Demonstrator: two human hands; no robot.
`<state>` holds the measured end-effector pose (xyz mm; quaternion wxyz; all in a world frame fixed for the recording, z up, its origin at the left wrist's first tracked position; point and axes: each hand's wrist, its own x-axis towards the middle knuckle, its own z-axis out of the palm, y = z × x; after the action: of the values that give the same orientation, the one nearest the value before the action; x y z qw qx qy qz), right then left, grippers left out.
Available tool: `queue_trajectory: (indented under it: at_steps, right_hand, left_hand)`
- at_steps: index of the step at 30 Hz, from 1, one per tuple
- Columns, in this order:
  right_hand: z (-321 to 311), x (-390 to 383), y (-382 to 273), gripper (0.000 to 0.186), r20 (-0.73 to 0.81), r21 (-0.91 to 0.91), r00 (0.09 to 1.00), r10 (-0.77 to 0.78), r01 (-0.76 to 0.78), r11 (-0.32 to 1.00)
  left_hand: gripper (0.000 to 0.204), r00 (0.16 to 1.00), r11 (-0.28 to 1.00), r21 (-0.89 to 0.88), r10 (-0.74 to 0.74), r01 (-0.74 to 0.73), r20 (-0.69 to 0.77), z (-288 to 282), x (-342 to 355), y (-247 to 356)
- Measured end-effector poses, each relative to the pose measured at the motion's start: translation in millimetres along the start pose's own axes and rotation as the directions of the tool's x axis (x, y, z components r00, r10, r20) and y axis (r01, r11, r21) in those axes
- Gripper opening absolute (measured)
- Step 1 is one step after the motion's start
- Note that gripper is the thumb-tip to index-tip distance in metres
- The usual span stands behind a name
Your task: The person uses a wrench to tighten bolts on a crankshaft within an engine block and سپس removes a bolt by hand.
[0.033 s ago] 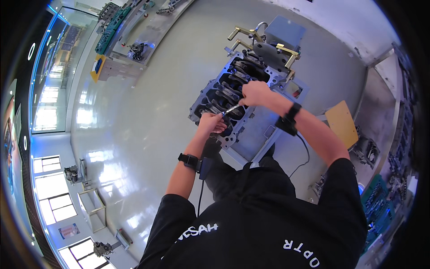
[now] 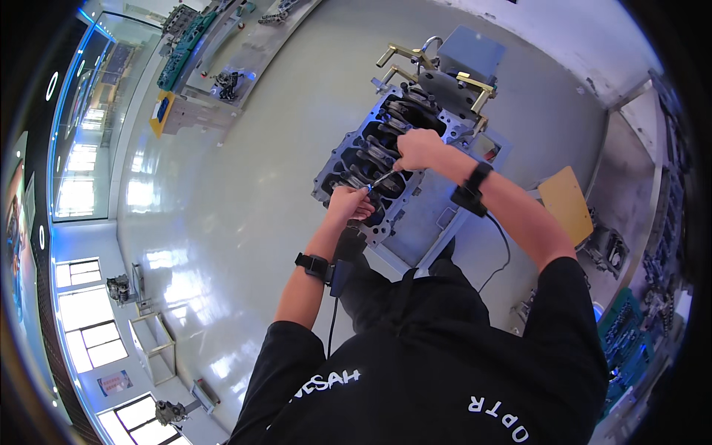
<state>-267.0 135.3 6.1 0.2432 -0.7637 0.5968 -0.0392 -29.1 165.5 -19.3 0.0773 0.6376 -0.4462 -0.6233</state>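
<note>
An engine block [image 2: 326, 178] with crankshaft and connecting rods [image 2: 374, 152] exposed sits on a metal stand with brass-coloured clamp arms [image 2: 389, 52]. My left hand [image 2: 348, 202] is closed at the lower end of a slim silver wrench [image 2: 381, 180], over the lower part of the block, with its fingers curled at the tool's head. My right hand [image 2: 419, 151] grips the upper end of the same wrench above the middle of the block. A grey tray [image 2: 411, 230] lies beneath the block on the stand.
A workbench [image 2: 252, 67] with green tool cases [image 2: 182, 52] stands at upper left. At right are a wooden board [image 2: 564, 208], engine parts [image 2: 604, 248] and more tool cases [image 2: 623, 334]. A black cable [image 2: 504, 263] hangs from my right wrist device. Glass panels and windows line the left.
My right hand and forearm have shifted slightly up and to the left, swinging the wrench's upper end a little. My left hand stays in place.
</note>
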Motion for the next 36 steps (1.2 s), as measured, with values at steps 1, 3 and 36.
queue_trajectory:
  at_steps: [1,3,36]
  right_hand:
    - [-2,11,0,0.039,0.012,-0.048,0.999,-0.035,0.036,0.998]
    - [-7,24,-4,0.040,0.027,-0.094,0.996,-0.081,0.083,0.992]
    - [0,-13,-6,0.035,0.451,0.125,0.885,0.114,-0.189,0.974]
  left_hand:
    - [0.029,0.999,1.000,0.009,-0.027,0.027,-0.022,0,1,1]
    - [0.029,0.999,0.999,-0.018,-0.050,0.050,-0.020,0,1,-1]
    - [0.032,0.997,0.991,-0.117,-0.068,0.070,0.022,6,7,-10]
